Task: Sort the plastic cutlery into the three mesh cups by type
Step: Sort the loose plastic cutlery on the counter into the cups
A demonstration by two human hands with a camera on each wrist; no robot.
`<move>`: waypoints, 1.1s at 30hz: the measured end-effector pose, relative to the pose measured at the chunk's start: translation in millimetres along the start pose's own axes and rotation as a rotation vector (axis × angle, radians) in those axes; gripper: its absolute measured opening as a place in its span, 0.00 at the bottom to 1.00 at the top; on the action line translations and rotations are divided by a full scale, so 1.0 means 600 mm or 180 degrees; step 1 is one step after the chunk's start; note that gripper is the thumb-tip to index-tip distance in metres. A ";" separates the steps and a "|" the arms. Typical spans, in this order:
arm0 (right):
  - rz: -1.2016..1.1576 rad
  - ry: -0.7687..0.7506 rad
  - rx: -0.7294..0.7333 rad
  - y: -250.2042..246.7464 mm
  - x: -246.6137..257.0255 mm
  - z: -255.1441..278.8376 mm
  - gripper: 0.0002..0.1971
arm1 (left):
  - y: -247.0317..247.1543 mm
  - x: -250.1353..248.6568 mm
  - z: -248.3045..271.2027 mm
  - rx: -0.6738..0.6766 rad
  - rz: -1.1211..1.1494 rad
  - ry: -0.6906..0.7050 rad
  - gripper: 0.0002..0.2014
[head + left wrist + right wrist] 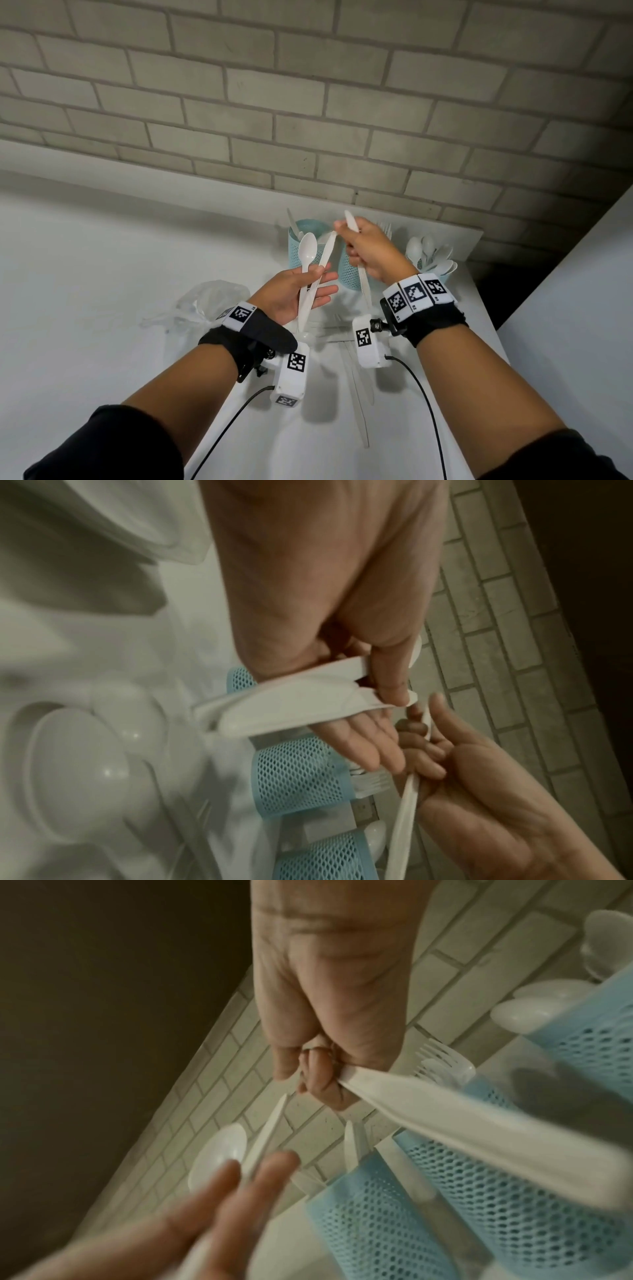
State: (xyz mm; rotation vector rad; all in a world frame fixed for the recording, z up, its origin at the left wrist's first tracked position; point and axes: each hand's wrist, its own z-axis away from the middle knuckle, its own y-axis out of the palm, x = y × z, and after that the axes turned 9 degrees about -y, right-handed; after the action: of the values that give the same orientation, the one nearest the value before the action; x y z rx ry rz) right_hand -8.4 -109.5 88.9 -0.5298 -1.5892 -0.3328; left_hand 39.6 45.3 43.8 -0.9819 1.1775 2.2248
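White plastic cutlery is in both hands above the counter [102, 274]. The left hand [291, 291] lies palm up with its fingers [325, 294] mostly straight and the thumb pressing a spoon [307, 253] and a knife [320, 274] across the palm, bowl and blade pointing up and away. The right hand [366, 250] is closed in a fist round a second knife [352, 222], its fingers [322, 1088] curled tight on the handle; the blade tip sticks up past the knuckles and the handle runs down toward the wrist.

Three pale blue mesh cups stand in a row against the brick wall [308, 85]. The left cup [301, 240] holds knives, the middle cup [349, 270] sits directly behind the hands with fork tines [385, 228] showing above it, and the right cup [442, 274], mostly hidden by the right wrist, is full of spoons [431, 253]. More cutlery [356, 383] lies loose on the counter beneath the wrists, and a crumpled clear plastic bag [209, 301] lies to the left.
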 end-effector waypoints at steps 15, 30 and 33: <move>0.0214 0.0922 0.0615 -0.059 -0.059 0.044 0.06 | -0.057 -0.016 -0.011 -0.1030 0.0771 0.0888 0.03; 0.0784 0.0687 0.1367 0.027 -0.019 0.064 0.14 | -0.034 -0.006 -0.014 -0.0717 -0.0114 0.0722 0.03; 0.0377 0.0716 0.1202 0.024 -0.020 0.044 0.11 | -0.036 -0.013 -0.012 -0.0850 -0.0005 0.0611 0.04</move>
State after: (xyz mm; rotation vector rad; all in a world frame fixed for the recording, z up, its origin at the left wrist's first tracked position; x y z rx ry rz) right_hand -23.0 -85.5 73.2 -0.2813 -1.3529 0.0016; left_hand 61.8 50.5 35.5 -1.3261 0.9696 2.3714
